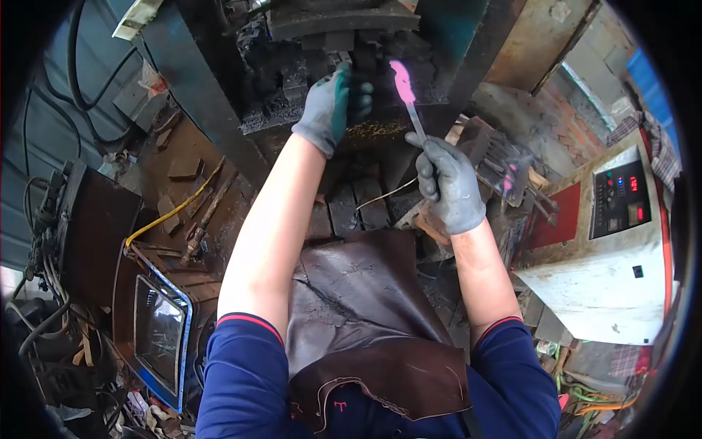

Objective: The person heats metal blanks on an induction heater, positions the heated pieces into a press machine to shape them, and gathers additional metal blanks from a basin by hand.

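My right hand, in a grey glove, is closed around the plain end of a metal bar. The bar points up and away, and its wider, irregular far end glows bright pink. My left hand, gloved in grey with a dark green palm, is raised in front of a dark, soot-covered machine bed. Its palm faces right and its fingers are extended and slightly blurred. I see nothing held in it, and it is apart from the bar.
A heavy block hangs above the bed between thick uprights. To the right, several bars with glowing ends lie by a metal holder. Beyond stands a white control cabinet with red digits. A blue-framed lamp and cables lie left.
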`<state>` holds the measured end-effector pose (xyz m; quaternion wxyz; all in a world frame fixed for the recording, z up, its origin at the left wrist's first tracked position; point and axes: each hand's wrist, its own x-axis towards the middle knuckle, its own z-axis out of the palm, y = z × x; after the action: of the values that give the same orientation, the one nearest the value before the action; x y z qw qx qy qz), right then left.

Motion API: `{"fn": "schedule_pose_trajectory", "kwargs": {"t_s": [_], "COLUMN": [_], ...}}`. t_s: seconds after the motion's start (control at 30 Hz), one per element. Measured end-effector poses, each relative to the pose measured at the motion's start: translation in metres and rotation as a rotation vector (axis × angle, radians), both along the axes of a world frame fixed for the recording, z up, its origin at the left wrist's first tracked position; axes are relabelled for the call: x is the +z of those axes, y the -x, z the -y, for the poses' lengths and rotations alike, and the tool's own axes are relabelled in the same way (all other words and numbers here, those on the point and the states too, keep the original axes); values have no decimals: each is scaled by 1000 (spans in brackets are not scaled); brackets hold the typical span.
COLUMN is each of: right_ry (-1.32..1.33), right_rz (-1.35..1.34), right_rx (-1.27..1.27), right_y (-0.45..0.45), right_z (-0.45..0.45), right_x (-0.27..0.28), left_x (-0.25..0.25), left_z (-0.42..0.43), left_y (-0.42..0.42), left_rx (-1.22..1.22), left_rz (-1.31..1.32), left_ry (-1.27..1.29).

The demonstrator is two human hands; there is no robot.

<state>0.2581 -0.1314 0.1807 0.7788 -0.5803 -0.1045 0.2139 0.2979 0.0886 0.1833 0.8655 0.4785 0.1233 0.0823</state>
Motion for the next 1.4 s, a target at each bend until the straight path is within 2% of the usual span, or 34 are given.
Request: {"fn": "schedule_pose_trajectory", "kwargs": {"t_s": [0.07, 0.13, 0.17, 0.23, 0.3, 0.37, 0.47, 0.6, 0.77, 0.97, 1.0, 1.03, 1.07, 1.1, 1.13, 1.17, 1.23, 1.27, 1.3, 1.33, 1.4], "right_ry": [21, 46, 65, 70, 78, 73, 106, 134, 134, 74, 58, 0, -376, 104, 37, -44, 71, 68, 63, 115, 82], "right_rz": [29, 39, 51, 59, 69, 48, 6, -42, -43, -39, -129, -133, -240, 15, -149, -300, -3, -150, -293, -414, -464], "right_rx": [10, 24, 37, 50, 124, 120, 105, 93, 147, 212, 90, 190, 638, 111, -13, -156, 352, 237, 99, -100, -154], "right_y": [-6, -15, -22, -39, -55, -67, -73, -81, -93, -63, -49, -40, -57, 14, 14, 13, 9, 3, -5, 29, 35], "right_z": [-5, -14, -19, -37, -60, -87, -119, -134, -138, -76, -68, -43, -10, -21, -2, 15, 73, 98, 129, 98, 144], "right_x": [2, 5, 7, 9, 11, 10, 16, 22, 22, 4, -2, -11, -44, -10, -34, -59, -79, -104, -132, -117, -148], "left_x": [-1, -11, -15, 5, -19, -45, -65, -66, -69, -77, -79, -80, -76, -83, -77, -86, -102, -107, -144, -169, -179], "left_z": [-1, 5, 13, 44, 51, 53, 44, 37, 35, 35, 31, 27, 20, 9, -1, -19, -71, -95, -133, -157, -146], "left_y": [-5, 15, 33, 101, 151, 190, 221, 242, 248, 269, 281, 290, 305, 317, 334, 352, 380, 391, 411, 421, 411], "left_rx": [19, 45, 71, 183, 234, 303, 403, 461, 464, 494, 532, 609, 648, 773, 856, 995, 1263, 1319, 1254, 1224, 1108], "left_rz": [34, 46, 61, -75, -89, 26, 20, -54, -38, -15, -6, -81, -93, -58, -29, 52, 183, 259, 221, 162, -15], "left_ry": [-83, -11, 55, 31, 28, 48, 16, -50, -2, 125, 159, 224, 283, 370, 247, 313, 222, 253, 249, 246, 196]}}
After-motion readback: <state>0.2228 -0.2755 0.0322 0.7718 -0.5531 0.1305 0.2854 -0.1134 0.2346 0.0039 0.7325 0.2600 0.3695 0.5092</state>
